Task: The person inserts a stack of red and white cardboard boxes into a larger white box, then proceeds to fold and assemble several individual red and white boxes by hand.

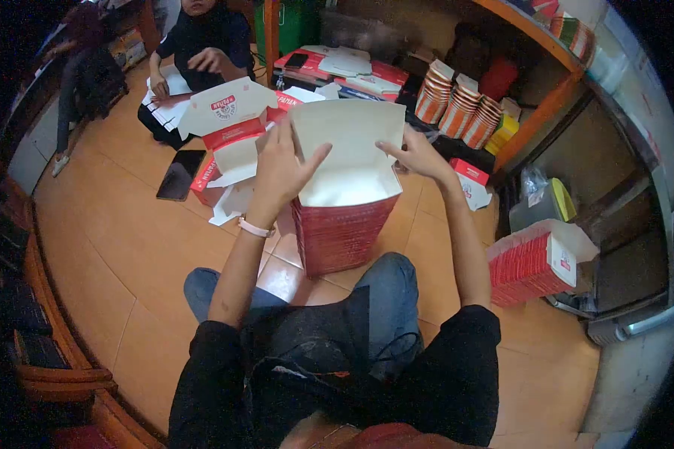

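Note:
A tall stack of flat red cardboard food boxes stands on the floor in front of my knees. The top box shows its white inside, with its rear flap raised. My left hand is at the flap's left edge, fingers stretched upward and thumb out across the white board. On the other side, my right hand grips the flap's right edge, thumb in front and fingers partly hidden behind. Left of the stack lie unfolded red-and-white boxes, close to my left hand.
A person sits at the back left, with cardboard by one hand. A dark tablet-like slab lies on the tiles. Striped cup stacks stand at the back right. Another red box stack is on my right, near a grey bin.

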{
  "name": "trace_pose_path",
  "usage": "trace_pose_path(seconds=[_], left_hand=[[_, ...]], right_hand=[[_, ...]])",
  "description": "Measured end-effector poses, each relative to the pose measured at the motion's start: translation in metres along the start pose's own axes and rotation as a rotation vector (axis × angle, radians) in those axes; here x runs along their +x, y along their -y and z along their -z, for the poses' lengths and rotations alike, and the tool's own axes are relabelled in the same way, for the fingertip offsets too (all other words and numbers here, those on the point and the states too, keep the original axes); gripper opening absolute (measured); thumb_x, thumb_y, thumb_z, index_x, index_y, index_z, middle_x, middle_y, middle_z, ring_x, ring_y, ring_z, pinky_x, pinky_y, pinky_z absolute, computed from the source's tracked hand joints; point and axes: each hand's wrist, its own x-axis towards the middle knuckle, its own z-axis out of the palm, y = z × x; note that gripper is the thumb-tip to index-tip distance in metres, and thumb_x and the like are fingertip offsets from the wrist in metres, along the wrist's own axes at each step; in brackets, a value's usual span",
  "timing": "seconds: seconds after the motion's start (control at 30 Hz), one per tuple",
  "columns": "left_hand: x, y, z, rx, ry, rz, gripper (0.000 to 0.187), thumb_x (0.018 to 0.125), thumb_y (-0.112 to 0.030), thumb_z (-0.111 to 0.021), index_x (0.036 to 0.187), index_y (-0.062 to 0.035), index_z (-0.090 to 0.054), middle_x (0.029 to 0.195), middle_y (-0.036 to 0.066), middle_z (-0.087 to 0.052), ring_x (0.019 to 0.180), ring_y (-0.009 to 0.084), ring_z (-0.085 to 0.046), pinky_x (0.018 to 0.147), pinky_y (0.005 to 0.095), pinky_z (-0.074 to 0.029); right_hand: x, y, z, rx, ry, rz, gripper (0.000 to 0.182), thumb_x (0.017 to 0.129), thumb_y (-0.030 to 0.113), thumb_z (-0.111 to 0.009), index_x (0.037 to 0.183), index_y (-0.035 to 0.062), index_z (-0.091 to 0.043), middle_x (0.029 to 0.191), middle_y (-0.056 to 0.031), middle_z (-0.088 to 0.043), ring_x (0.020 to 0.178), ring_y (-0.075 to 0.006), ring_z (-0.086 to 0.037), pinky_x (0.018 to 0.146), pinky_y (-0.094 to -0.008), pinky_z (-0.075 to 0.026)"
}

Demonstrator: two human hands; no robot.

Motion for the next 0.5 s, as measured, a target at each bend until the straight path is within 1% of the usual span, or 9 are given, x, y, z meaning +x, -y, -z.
trace_pose_path(seconds=[0.03,0.07,0.1,0.13,0.2,0.23,0.37,0.43,0.5], left_hand=[[-0.004,0.001,0.000,0.055,0.046,0.012,0.046,0.081,-0.017,-0.055,0.122,-0.0016,-0.040,0.098,0.023,-0.055,0.088,0.0377,-0.056,0.076,0.0407,-0.044],[-0.009,0.003,0.001,0.111,0.092,0.027,0.057,0.082,-0.014,-0.053,0.134,-0.0028,-0.030,0.112,0.025,-0.052,0.096,0.0386,-0.054,0.082,0.0390,-0.043],[-0.008,0.007,0.008,0.142,0.169,0.071,0.058,0.080,-0.008,-0.049,0.134,-0.0065,-0.030,0.110,0.025,-0.053,0.090,0.0370,-0.056,0.077,0.0403,-0.045],[-0.003,0.002,0.020,0.141,0.173,0.079,0.058,0.080,-0.008,-0.049,0.134,-0.0065,-0.030,0.110,0.025,-0.053,0.090,0.0370,-0.056,0.077,0.0403,-0.045],[0.010,-0.007,0.042,0.050,0.444,0.175,0.054,0.079,-0.008,-0.051,0.130,-0.0068,-0.034,0.098,0.024,-0.057,0.084,0.0397,-0.057,0.073,0.0459,-0.046],[0.013,-0.003,0.043,0.167,0.506,0.199,0.057,0.078,-0.007,-0.051,0.132,-0.0100,-0.033,0.102,0.023,-0.056,0.080,0.0396,-0.058,0.070,0.0464,-0.046],[0.013,-0.016,0.044,0.213,0.527,0.209,0.058,0.079,-0.006,-0.050,0.134,-0.0100,-0.030,0.101,0.026,-0.055,0.081,0.0402,-0.057,0.070,0.0478,-0.045],[0.003,-0.009,0.038,0.100,0.514,0.285,0.056,0.081,-0.006,-0.047,0.134,-0.0093,-0.028,0.095,0.028,-0.057,0.079,0.0408,-0.057,0.069,0.0493,-0.044],[-0.012,-0.009,0.029,0.078,0.431,0.256,0.054,0.081,-0.007,-0.046,0.132,-0.0086,-0.029,0.090,0.028,-0.058,0.078,0.0412,-0.057,0.068,0.0499,-0.044]], right_hand=[[0.006,-0.003,0.007,-0.134,0.042,0.059,0.029,0.084,0.014,-0.049,0.110,-0.0004,-0.046,0.082,-0.0063,-0.058,0.059,-0.0093,-0.055,0.050,-0.0235,-0.046],[0.004,-0.006,0.014,-0.116,0.116,-0.038,0.027,0.083,0.012,-0.045,0.107,-0.0005,-0.045,0.081,-0.0066,-0.058,0.055,-0.0103,-0.055,0.048,-0.0239,-0.048],[0.001,0.001,0.020,-0.105,0.188,-0.137,0.025,0.083,0.010,-0.041,0.105,-0.0005,-0.045,0.080,-0.0070,-0.058,0.052,-0.0113,-0.055,0.046,-0.0242,-0.049],[0.002,-0.002,0.027,-0.115,0.233,-0.037,0.027,0.083,0.011,-0.042,0.107,-0.0003,-0.044,0.080,-0.0069,-0.057,0.058,-0.0133,-0.058,0.051,-0.0251,-0.052],[-0.001,-0.003,0.033,-0.188,0.312,-0.156,0.031,0.083,0.011,-0.042,0.112,0.0005,-0.043,0.085,-0.0079,-0.058,0.065,-0.0152,-0.060,0.054,-0.0253,-0.053],[-0.004,-0.004,0.028,-0.185,0.317,-0.157,0.031,0.083,0.011,-0.042,0.112,0.0005,-0.043,0.085,-0.0079,-0.058,0.065,-0.0152,-0.060,0.054,-0.0253,-0.053],[-0.033,0.003,-0.015,-0.125,-0.045,0.000,0.034,0.084,0.013,-0.045,0.116,0.0016,-0.042,0.092,-0.0103,-0.057,0.075,-0.0155,-0.060,0.057,-0.0279,-0.052],[-0.043,0.005,-0.025,-0.034,-0.155,-0.058,0.036,0.085,0.015,-0.048,0.118,0.0032,-0.042,0.093,-0.0130,-0.056,0.083,-0.0179,-0.059,0.067,-0.0316,-0.050],[-0.047,-0.005,-0.037,-0.029,-0.241,0.027,0.036,0.084,0.016,-0.049,0.118,0.0043,-0.042,0.089,-0.0144,-0.058,0.075,-0.0205,-0.060,0.065,-0.0336,-0.049]])
